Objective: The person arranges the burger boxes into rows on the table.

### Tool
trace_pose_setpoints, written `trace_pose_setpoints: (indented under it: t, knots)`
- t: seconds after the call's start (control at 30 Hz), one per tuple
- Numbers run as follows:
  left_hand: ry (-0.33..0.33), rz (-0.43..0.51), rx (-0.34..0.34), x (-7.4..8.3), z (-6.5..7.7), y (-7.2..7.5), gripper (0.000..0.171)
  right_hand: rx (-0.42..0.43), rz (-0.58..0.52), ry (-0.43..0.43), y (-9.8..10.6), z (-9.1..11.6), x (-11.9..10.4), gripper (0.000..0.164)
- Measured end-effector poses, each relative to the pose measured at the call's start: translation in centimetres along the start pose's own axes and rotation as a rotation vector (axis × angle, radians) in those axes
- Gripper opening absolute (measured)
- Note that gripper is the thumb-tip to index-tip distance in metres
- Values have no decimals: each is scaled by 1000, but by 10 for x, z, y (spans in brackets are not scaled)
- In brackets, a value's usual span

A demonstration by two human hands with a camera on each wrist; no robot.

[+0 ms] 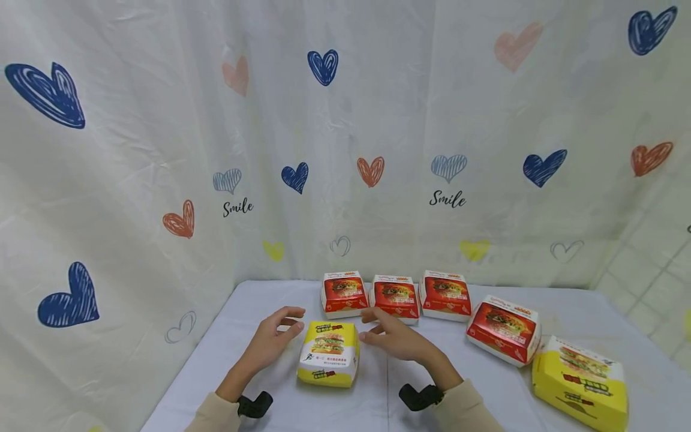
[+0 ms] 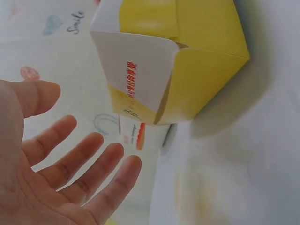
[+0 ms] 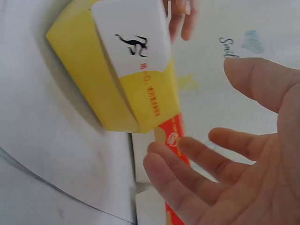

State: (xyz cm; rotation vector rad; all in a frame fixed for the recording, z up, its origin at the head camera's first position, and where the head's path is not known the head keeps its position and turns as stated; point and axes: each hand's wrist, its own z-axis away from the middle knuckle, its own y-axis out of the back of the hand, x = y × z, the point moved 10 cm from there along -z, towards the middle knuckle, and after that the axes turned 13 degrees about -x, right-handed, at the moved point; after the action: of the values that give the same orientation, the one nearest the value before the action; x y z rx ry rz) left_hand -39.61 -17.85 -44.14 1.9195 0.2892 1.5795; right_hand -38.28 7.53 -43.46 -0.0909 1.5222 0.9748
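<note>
Flanking yellow burger box (image 1: 327,354) on white tbl (image 1: 270,294) w/ L hand (image 1: 272,339) & R hand (image 1: 398,337), both released & relaxed, w/ red boxes (image 1: 344,294) behind.

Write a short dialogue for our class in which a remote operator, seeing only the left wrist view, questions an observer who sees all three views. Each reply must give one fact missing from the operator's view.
Operator: I see the left hand beside a yellow box. Where is the right hand?
Observer: The head view shows it at the opposite side of that box from the left hand.
Operator: Only one yellow box shows here. Is there another?
Observer: Yes, the head view shows a second yellow box at the right of the table, beside a red box.
</note>
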Motion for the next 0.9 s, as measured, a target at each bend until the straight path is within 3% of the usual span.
trace_pose_setpoints:
  t: [0.23,0.37,0.53,0.7,0.9]
  knots:
    - [-28,-45,79,18,-10,16,26,174,-7,100,23,5,-23,38]
    - [-41,-37,91,25,-27,22,24,246,-21,82,31,0,-27,32]
    - [-36,44,58,26,-54,25,23,281,5,15,37,-20,-24,31]
    - [17,27,15,21,-82,23,24,292,1,0,47,-43,-29,36]
    - [87,105,-82,1,-109,12,34,303,0,-24,52,-69,-27,46]
